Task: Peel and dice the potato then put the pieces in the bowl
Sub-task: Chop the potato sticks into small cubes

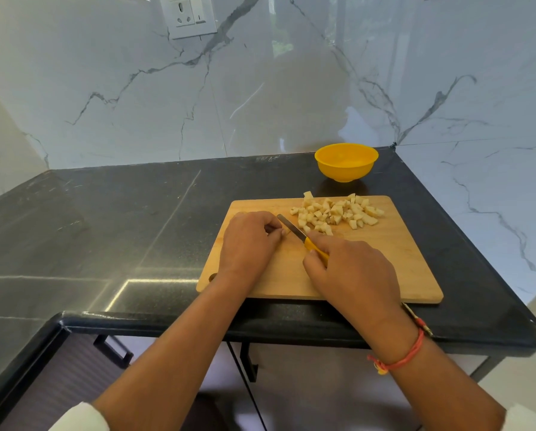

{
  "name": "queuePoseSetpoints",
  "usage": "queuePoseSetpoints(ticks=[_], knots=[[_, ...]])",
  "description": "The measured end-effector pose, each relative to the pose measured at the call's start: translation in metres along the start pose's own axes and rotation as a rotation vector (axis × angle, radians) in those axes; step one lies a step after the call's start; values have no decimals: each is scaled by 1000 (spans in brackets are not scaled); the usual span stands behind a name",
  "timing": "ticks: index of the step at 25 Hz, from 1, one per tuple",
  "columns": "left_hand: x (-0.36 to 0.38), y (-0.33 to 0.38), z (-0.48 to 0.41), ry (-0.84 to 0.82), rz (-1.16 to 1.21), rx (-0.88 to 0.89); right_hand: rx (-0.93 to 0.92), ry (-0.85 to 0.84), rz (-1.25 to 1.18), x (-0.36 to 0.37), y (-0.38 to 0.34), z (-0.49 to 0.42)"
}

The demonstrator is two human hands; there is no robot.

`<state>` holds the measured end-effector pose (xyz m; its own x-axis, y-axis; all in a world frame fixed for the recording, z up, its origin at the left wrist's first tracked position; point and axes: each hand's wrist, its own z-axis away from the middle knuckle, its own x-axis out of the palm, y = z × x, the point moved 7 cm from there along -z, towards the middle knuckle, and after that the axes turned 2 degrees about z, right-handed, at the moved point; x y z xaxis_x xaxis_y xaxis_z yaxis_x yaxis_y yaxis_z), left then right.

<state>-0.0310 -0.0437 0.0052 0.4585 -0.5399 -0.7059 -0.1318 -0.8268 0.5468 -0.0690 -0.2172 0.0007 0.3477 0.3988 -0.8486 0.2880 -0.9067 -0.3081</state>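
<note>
A pile of pale diced potato pieces (338, 213) lies on the far half of a wooden cutting board (394, 259). My right hand (350, 272) grips a yellow-handled knife (294, 228); its blade points up-left and rests on the board. My left hand (251, 241) sits just left of the blade, fingers curled over a small potato piece that is mostly hidden. A yellow bowl (346, 161) stands behind the board near the wall; it looks to hold nothing.
The board lies on a black stone counter (120, 219), its near edge close to the counter's front. Marble walls close the back and right. A wall socket (188, 14) is high at the back left. Cabinet handles (113, 349) show below the counter.
</note>
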Motion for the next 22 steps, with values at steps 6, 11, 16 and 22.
queuePoseSetpoints(ticks=[6,11,16,22], knots=[[4,-1,1,-38,2,2,-23,-65,-2,2,-5,-2],[2,-1,1,-13,49,1,-35,-135,99,-5,0,8],[3,-3,1,-16,42,5,-33,-50,180,-26,6,23],[3,-3,1,-29,88,-24,-14,-29,83,-19,-5,5]])
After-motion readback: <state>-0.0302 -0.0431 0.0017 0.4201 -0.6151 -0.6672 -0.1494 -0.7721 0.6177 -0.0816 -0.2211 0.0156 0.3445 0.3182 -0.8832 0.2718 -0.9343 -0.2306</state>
